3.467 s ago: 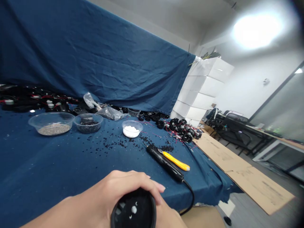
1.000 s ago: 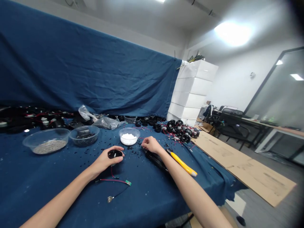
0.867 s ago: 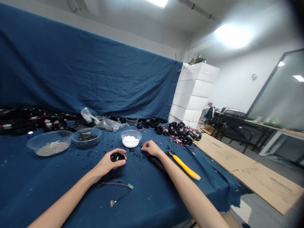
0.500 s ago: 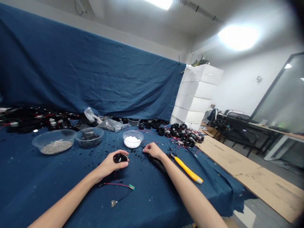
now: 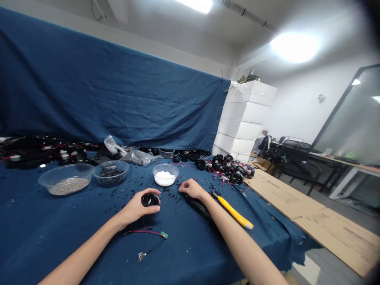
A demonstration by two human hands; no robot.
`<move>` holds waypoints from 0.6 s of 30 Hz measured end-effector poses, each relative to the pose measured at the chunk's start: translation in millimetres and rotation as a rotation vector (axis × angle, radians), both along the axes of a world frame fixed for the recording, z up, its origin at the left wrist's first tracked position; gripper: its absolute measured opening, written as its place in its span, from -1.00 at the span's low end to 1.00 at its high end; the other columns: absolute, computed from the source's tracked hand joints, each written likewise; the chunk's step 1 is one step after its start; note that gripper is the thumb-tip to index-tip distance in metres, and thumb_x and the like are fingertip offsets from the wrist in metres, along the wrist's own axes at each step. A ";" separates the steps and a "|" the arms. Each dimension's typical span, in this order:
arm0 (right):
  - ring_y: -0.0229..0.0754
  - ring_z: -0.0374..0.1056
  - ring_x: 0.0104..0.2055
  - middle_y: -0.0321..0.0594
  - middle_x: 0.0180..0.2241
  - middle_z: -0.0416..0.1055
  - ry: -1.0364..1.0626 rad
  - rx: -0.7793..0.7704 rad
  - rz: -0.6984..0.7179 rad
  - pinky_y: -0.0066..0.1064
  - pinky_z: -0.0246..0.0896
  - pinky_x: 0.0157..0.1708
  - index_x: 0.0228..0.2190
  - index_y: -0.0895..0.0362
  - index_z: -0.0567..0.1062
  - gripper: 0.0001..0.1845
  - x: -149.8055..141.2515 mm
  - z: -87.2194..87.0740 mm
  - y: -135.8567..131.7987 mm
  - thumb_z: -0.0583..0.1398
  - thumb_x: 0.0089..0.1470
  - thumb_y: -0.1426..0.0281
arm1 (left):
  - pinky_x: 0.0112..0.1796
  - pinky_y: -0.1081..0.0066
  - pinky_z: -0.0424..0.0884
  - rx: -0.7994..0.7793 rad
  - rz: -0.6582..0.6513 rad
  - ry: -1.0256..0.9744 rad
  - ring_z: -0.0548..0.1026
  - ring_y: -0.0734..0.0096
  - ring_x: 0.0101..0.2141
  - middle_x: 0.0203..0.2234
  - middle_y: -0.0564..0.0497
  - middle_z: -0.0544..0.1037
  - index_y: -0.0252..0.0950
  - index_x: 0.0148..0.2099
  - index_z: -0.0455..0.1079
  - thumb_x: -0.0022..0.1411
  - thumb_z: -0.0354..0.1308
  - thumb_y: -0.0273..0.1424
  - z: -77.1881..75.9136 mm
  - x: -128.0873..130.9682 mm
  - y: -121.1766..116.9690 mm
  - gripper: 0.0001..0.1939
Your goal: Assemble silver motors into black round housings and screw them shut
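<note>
My left hand [image 5: 137, 206] is closed around the rim of a round black plastic housing [image 5: 149, 200], whose open side faces up and shows a small pale pin in the middle. A red wire hangs below it. My right hand [image 5: 190, 189] is low over the cloth among small black pieces [image 5: 169, 194], its fingertips pinched together; what they hold is hidden. Under the right wrist lies a long black object [image 5: 197, 206], partly covered. A yellow-handled tool [image 5: 236, 212] lies right of that wrist. In front of my left hand is a small green circuit board [image 5: 164, 235] with wires and a metal tab.
A clear bowl of white pieces [image 5: 165, 178] stands beyond my hands. To the left are a bowl of dark screws [image 5: 111, 178] and a bowl of small metal parts [image 5: 69, 184]. Black parts with red wires [image 5: 228, 166] are heaped at the back right, near white boxes [image 5: 237, 118].
The black housing in my left hand has tilted slightly, showing more of its inside. My right hand stays nearly in place, fingers still pinched at the cloth. The view has shifted a little.
</note>
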State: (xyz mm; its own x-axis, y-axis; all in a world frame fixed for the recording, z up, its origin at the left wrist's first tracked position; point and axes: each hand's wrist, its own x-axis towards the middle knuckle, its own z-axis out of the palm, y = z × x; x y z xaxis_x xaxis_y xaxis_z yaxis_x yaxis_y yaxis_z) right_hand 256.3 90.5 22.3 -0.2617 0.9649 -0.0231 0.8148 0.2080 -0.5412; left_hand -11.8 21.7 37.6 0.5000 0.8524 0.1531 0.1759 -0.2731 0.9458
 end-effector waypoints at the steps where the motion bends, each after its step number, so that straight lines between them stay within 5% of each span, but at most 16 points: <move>1: -0.13 0.41 -0.15 -0.16 -0.13 0.43 -0.002 0.011 0.004 -0.21 0.36 -0.15 -0.12 0.21 0.45 -0.72 3.2 5.5 -4.1 0.16 0.23 0.27 | -0.09 0.30 0.34 0.000 0.002 -0.001 0.49 0.25 -0.20 -0.27 -0.02 0.54 -0.28 -0.01 0.33 -0.02 0.34 -0.26 0.5 0.0 -0.6 -0.48; 5: -0.11 0.40 -0.20 -0.14 -0.24 0.50 -0.067 0.010 -0.040 -0.33 0.26 -0.21 -0.25 0.19 0.52 -0.64 32.2 30.1 -36.4 0.15 0.19 0.14 | -0.06 0.30 0.33 -0.013 -0.001 -0.037 0.48 0.23 -0.16 -0.21 -0.05 0.54 -0.28 0.06 0.28 -0.02 0.35 -0.26 1.9 0.8 -2.7 -0.40; 7: -0.09 0.40 -0.34 -0.14 -0.41 0.51 -0.130 -0.077 -0.055 -0.38 0.21 -0.37 -0.39 0.20 0.54 -0.57 49.4 36.8 -60.3 0.27 -0.01 0.05 | -0.06 0.30 0.33 -0.006 -0.010 -0.052 0.48 0.23 -0.14 -0.18 -0.06 0.54 -0.28 0.07 0.27 0.01 0.34 -0.25 1.3 2.2 -3.1 -0.40; 10: -0.10 0.39 -0.36 -0.18 -0.39 0.51 -0.183 -0.138 -0.078 -0.43 0.13 -0.44 -0.35 0.17 0.53 -0.52 62.5 33.6 -94.6 0.39 -0.24 0.08 | -0.09 0.31 0.34 0.063 -0.024 -0.029 0.48 0.25 -0.17 -0.21 -0.03 0.54 -0.28 0.03 0.29 0.00 0.35 -0.26 0.0 6.6 -4.8 -0.44; 14: -0.11 0.36 -0.30 -0.16 -0.31 0.48 -0.203 -0.040 -0.192 -0.42 0.10 -0.39 -0.28 0.19 0.47 -0.64 56.3 23.2 -123.4 0.31 -0.11 0.23 | -0.14 0.33 0.36 0.192 0.011 0.010 0.48 0.28 -0.24 -0.25 0.00 0.53 -0.27 -0.01 0.27 0.00 0.34 -0.32 3.6 13.1 -13.0 -0.49; 18: -0.17 0.40 -0.35 -0.23 -0.31 0.43 0.011 -0.088 -0.158 -0.44 0.18 -0.38 -0.21 0.17 0.41 -0.64 46.5 42.0 -154.2 0.19 0.07 0.16 | -0.18 0.35 0.39 0.269 0.082 0.028 0.49 0.29 -0.27 -0.23 0.01 0.51 -0.23 0.00 0.26 0.02 0.32 -0.34 11.7 17.6 -25.0 -0.51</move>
State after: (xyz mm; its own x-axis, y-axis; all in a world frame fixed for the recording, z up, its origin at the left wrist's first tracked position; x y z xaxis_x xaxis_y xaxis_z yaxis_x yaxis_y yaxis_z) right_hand 302.8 -63.7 64.3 -0.1075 0.9885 -0.1067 0.8274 0.0294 -0.5609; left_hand 5.8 -3.2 49.3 0.4381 0.8209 0.3663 0.2331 -0.4973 0.8357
